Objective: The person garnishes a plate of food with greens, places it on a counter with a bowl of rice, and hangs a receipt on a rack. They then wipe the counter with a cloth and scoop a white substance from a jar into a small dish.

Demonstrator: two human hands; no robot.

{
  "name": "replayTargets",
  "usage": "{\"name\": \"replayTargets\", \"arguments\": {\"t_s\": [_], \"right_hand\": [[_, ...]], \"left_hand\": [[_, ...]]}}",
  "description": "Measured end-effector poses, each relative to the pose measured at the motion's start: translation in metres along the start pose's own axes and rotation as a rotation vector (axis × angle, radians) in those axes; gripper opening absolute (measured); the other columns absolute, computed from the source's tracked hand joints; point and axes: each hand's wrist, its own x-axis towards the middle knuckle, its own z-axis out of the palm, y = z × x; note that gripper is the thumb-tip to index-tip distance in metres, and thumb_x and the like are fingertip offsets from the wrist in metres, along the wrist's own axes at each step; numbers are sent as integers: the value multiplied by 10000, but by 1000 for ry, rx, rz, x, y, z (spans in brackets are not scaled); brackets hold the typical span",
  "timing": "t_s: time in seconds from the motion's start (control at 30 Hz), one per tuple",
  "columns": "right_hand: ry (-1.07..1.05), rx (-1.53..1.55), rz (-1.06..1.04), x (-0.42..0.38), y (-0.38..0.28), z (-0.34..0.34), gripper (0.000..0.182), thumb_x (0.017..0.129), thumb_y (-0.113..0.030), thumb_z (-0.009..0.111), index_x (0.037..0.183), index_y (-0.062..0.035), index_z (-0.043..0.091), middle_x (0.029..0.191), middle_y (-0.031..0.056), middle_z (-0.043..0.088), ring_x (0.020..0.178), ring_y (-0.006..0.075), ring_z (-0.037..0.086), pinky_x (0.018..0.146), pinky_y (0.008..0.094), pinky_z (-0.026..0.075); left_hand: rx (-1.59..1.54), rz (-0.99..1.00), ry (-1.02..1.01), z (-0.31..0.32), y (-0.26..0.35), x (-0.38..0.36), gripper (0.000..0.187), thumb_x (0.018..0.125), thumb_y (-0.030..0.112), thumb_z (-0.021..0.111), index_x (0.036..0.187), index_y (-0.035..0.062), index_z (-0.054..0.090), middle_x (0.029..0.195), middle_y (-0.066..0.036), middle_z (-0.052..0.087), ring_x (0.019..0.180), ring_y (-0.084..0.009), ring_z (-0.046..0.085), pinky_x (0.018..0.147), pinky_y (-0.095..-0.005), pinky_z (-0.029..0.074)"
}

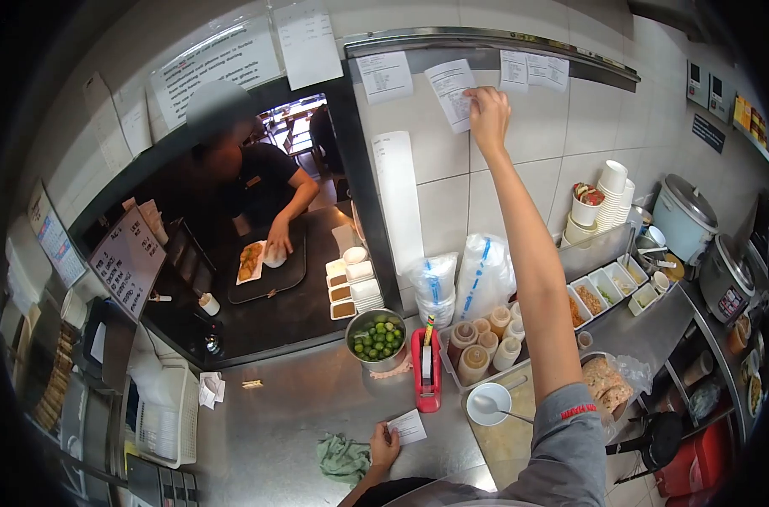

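My right arm reaches up to the wall, and my right hand (489,122) pinches the edge of a printed order slip (446,86). That slip hangs tilted from the metal ticket rail (486,39). Low over the steel counter, my left hand (384,449) has its fingers closed at the edge of a small white paper slip (410,427). A crumpled green cloth (342,456) lies just left of this hand. Beyond it stands a red tape dispenser (426,372), beside a metal pot of green limes (377,340).
Behind the pass-through, a co-worker's hand (280,237) touches a small white bowl on a dark tray (270,283). Squeeze bottles (474,365) fill a bin, near a white bowl with a spoon (488,404). Rice cookers (687,207) and stacked cups (611,190) stand right.
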Motion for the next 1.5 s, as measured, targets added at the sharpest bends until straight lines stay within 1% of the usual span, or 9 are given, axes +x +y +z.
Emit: {"name": "replayTargets", "arguments": {"t_s": [0.03,0.23,0.57,0.67,0.77,1.07,1.27,1.37,1.5], "right_hand": [[94,-31,-168,-1,-12,-6,130,705,11,606,782,-85,648,813,59,592,814,251,546,721,327,435],[-347,600,463,18,-55,-21,249,754,58,501,909,-28,676,927,73,643,780,132,566,706,244,435],[-199,653,360,58,-34,14,263,729,-32,577,972,-68,672,841,124,647,798,215,594,769,290,450],[157,95,416,46,8,14,263,752,-42,580,1000,-80,658,1009,170,565,920,293,525,852,357,407],[30,-200,666,17,25,15,274,748,-58,603,1009,-118,659,1153,192,418,1038,354,418,918,421,343],[44,124,397,4,64,10,144,699,-80,671,828,-141,655,1102,117,453,1056,283,435,938,438,317],[58,-192,65,13,21,-23,210,775,4,530,859,-125,672,868,37,584,874,198,540,858,340,381],[65,608,173,17,16,-26,282,781,45,461,911,-85,675,867,49,612,849,157,551,777,262,405],[-515,773,599,30,3,-37,298,768,56,455,993,-10,638,942,88,600,847,145,535,792,241,405]], "left_hand": [[-8,-1,1,0,0,0,174,808,115,611,906,22,501,566,-50,481,461,-131,456,444,-280,375],[15,18,17,1,-1,0,182,804,106,614,919,18,504,584,-53,502,466,-125,465,448,-268,381],[-23,-2,2,1,-6,-2,193,807,121,614,932,12,515,600,-52,512,488,-134,475,472,-270,396],[-23,-4,11,2,-5,0,190,808,122,613,934,18,517,594,-47,506,481,-129,466,467,-267,389],[-25,-28,12,2,-2,-1,183,807,121,613,931,25,518,581,-41,495,471,-123,456,457,-266,381],[6,19,15,2,-2,0,171,801,113,618,901,28,507,564,-39,478,459,-125,447,446,-269,372],[11,-15,-6,0,0,0,178,796,109,622,907,28,508,575,-47,488,469,-132,457,454,-275,381],[14,-21,1,2,-4,1,179,796,109,620,915,29,513,577,-49,492,473,-133,464,456,-275,383],[10,-36,-7,1,-4,-1,187,795,115,622,924,29,517,574,-47,490,470,-132,463,455,-276,381]]}}
